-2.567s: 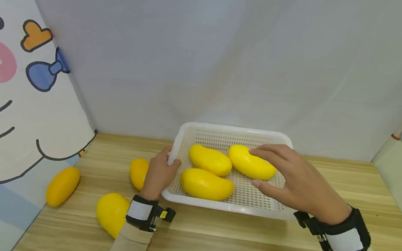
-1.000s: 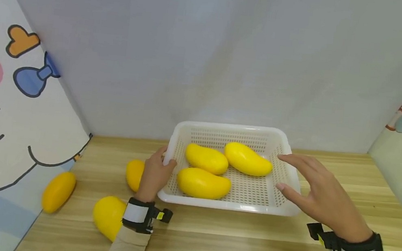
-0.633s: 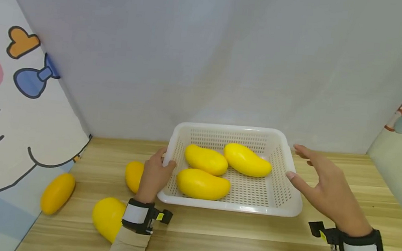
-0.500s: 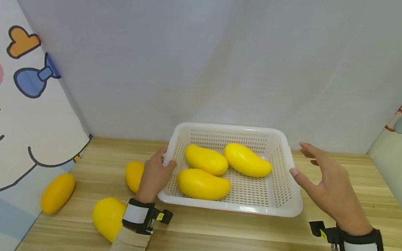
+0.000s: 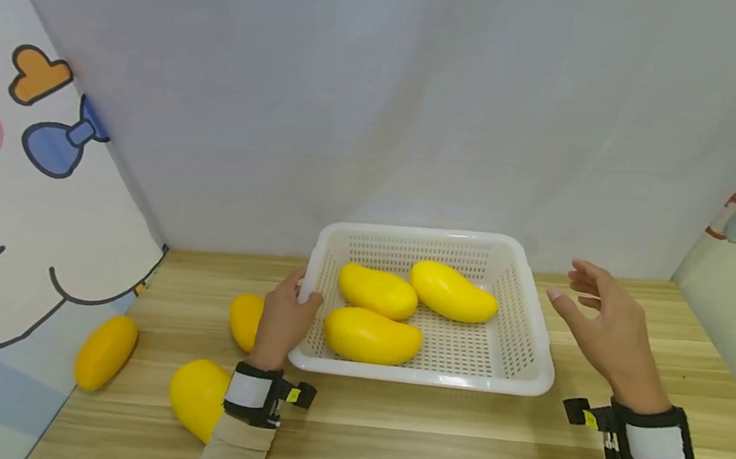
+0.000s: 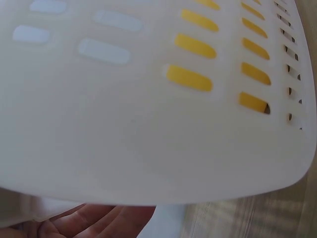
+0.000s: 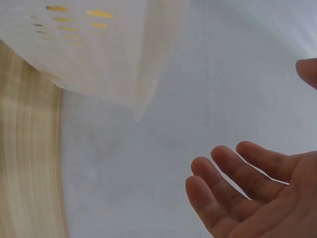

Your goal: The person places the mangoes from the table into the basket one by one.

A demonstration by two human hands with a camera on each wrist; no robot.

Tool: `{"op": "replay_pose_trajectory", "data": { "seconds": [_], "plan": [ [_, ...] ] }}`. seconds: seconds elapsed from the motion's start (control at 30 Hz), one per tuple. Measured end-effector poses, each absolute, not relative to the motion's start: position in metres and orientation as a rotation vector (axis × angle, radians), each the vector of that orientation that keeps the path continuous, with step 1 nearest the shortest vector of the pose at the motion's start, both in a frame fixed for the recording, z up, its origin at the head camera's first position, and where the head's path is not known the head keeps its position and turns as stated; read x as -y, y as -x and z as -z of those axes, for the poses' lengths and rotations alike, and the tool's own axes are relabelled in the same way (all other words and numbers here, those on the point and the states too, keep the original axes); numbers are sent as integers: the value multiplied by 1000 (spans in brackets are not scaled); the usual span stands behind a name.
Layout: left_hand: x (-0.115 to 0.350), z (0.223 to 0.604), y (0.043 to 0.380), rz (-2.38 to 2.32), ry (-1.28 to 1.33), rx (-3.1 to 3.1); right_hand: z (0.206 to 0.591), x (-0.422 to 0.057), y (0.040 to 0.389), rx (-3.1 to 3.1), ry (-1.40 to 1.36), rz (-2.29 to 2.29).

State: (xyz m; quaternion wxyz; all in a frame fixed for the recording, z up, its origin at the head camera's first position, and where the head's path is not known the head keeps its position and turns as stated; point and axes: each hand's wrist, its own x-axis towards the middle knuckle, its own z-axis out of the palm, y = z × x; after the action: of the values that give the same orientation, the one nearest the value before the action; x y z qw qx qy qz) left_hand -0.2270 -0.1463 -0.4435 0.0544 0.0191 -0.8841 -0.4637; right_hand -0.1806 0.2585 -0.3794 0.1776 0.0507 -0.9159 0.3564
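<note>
A white plastic basket with slotted walls stands near the back wall. Inside it lie three yellow mangoes, one at the back left, one at the back right and one in front. My left hand grips the basket's left rim, thumb on the inside and fingers outside. In the left wrist view its fingers show below the basket's wall. My right hand is held to the right of the basket, apart from its rim, fingers relaxed and holding nothing. The right wrist view shows its fingers spread.
Left of the basket, more mangoes lie on the wooden table: one partly behind my left hand, one by my left wrist and one at the far left. A grey wall rises behind; cartoon panels flank both sides.
My right hand has moved from over the back-right mango out past the basket's right rim, drifting further right. My left hand keeps its grip on the left rim.
</note>
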Motion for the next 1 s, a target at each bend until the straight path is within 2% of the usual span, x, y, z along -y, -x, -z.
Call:
{"op": "replay_pose_trajectory", "data": {
  "seconds": [0.67,1.0],
  "plan": [
    [145,439,227,1385,-81,2715,425,-272,208,2834,6,-1211],
    [144,440,226,1401,-84,2718,437,-259,212,2789,-90,-1865]
  ]
}}
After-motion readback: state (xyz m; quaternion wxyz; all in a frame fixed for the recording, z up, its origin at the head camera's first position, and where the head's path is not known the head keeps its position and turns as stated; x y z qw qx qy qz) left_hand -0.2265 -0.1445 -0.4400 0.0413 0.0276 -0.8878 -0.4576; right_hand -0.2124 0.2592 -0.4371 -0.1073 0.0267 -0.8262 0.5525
